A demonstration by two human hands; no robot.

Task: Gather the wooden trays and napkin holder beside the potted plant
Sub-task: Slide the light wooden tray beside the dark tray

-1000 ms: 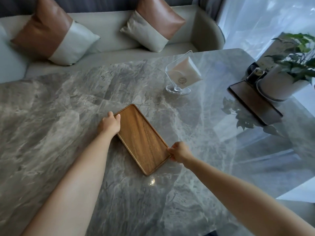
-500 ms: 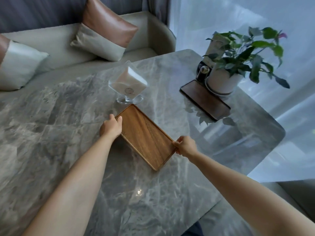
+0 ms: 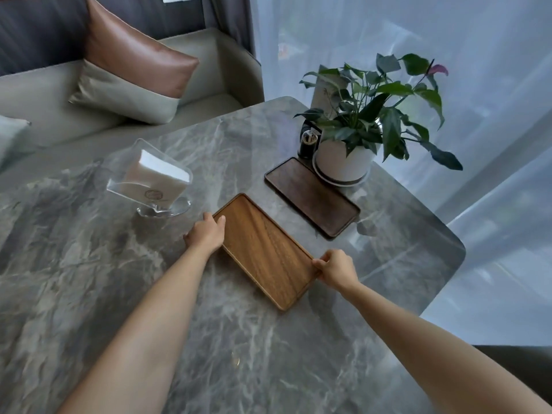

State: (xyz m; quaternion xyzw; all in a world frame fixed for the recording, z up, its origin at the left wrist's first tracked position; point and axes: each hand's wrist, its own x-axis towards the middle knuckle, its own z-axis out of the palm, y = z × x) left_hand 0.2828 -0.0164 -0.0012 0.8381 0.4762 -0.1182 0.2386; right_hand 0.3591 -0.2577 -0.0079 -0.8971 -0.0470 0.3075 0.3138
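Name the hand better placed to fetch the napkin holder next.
Left. The left hand grips the light tray on the side nearest the napkin holder; the right hand is farther.

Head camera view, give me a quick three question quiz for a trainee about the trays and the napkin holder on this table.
1. True or false: both hands grip the light wooden tray.
2. Which thing already lies touching the potted plant's saucer? A) dark wooden tray B) napkin holder C) cushion
3. Fill in: the napkin holder stands on the marble table to the light tray's ____.

Key: 1 true: left hand on the far end, right hand on the near end. 2 A. 3 left.
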